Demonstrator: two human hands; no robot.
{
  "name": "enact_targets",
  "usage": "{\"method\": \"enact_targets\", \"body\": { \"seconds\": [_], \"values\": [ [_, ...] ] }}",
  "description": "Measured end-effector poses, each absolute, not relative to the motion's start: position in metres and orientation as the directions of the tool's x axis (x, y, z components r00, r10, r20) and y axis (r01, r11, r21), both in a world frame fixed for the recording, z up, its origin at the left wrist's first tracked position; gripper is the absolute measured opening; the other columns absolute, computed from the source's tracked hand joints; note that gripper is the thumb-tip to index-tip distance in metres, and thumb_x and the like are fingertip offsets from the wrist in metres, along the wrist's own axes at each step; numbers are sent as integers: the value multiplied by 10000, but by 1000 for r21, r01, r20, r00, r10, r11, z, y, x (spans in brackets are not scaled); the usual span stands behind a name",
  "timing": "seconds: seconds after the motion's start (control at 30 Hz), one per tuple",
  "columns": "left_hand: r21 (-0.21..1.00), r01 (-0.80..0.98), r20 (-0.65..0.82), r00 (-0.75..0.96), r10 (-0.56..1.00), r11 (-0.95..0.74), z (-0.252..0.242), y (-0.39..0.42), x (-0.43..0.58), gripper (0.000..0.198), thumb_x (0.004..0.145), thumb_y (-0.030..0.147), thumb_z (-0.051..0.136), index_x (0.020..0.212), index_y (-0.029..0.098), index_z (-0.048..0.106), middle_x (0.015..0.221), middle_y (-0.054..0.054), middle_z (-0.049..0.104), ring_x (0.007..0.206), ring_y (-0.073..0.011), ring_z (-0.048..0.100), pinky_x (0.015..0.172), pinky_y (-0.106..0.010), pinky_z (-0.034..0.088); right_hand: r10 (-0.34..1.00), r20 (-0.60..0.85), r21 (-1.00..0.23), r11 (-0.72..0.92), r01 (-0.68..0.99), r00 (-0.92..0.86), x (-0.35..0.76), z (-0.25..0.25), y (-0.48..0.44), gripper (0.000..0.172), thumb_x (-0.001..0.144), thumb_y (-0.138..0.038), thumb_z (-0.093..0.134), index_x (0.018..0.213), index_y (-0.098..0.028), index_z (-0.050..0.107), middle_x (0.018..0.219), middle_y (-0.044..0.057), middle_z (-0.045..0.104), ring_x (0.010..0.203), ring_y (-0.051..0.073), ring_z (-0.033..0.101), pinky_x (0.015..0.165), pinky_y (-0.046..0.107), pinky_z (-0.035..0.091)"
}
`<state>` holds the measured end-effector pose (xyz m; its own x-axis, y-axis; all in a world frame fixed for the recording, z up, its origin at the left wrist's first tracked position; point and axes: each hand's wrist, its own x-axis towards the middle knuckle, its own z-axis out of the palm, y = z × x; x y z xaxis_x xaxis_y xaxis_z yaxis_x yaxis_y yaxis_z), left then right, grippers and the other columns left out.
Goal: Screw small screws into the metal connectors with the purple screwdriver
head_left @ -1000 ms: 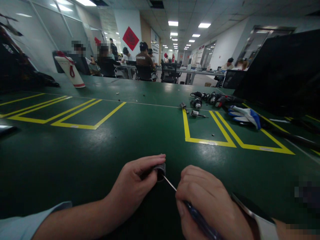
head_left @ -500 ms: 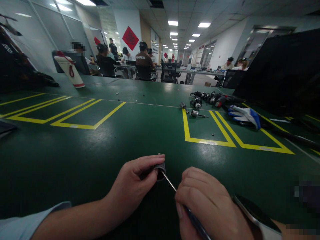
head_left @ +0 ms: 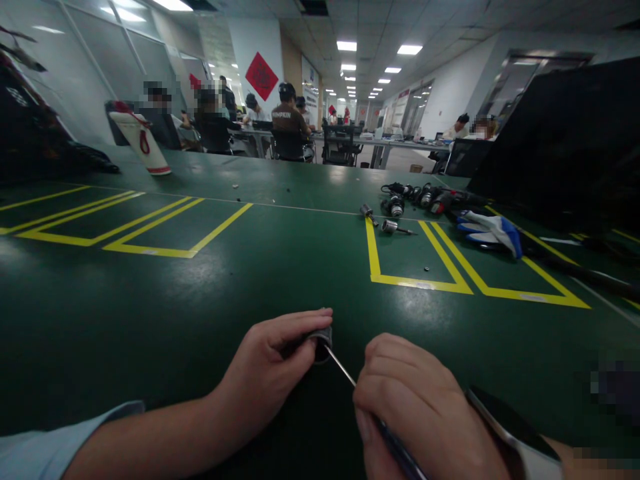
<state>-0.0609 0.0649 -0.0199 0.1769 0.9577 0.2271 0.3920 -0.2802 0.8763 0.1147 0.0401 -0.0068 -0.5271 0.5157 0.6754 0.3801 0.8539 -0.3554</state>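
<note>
Near the front middle of the green table, my left hand [head_left: 273,363] is closed around a small dark metal cylinder [head_left: 324,335], its open end turned to the right. Fingers hide much of this part. My right hand [head_left: 417,400], with a watch on the wrist, grips the dark handle of a screwdriver [head_left: 341,366]. Its thin bright shaft slants up and left, and the tip reaches inside the cylinder's opening. What the tip touches in there is hidden.
Two metal cylinder parts with shafts [head_left: 391,227] lie by the yellow tape [head_left: 420,285]. Behind them are several dark motor-like parts [head_left: 425,195]. A blue and white glove [head_left: 493,232] rests at right, before a large black panel [head_left: 565,147]. A white holder [head_left: 143,143] stands far left.
Almost nothing differs. My right hand and the screwdriver have shifted very slightly to the right, while the left hand keeps its hold on the cylinder.
</note>
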Motion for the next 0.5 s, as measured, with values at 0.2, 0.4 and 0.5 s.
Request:
{"method": "enact_targets", "body": {
  "seconds": [0.2, 0.4, 0.5],
  "values": [
    [873, 390, 220, 221, 950, -293, -20, 65, -61, 326, 702, 106, 502, 938, 221, 695, 1026, -5, 679, 967, -172, 631, 887, -289, 500, 543, 633, -398, 840, 370, -552, 116, -4, 42, 182, 659, -9, 390, 686, -154, 497, 561, 20, 502, 548, 127, 446, 505, 260, 402],
    [866, 409, 209, 228, 951, -288, -20, 65, -62, 346, 701, 92, 489, 954, 217, 690, 1042, -3, 674, 983, -175, 623, 906, -303, 487, 537, 622, -393, 844, 366, -570, 117, -4, 42, 165, 655, -15, 400, 674, -146, 496, 560, 26, 504, 548, 128, 432, 499, 265, 387],
    [865, 408, 209, 238, 949, -293, -20, 65, -62, 358, 701, 85, 479, 958, 223, 689, 1049, 6, 671, 990, -174, 619, 918, -308, 480, 532, 631, -388, 847, 364, -564, 116, -5, 42, 168, 646, -9, 398, 661, -139, 502, 554, 29, 504, 543, 127, 427, 495, 268, 381]
  ]
}}
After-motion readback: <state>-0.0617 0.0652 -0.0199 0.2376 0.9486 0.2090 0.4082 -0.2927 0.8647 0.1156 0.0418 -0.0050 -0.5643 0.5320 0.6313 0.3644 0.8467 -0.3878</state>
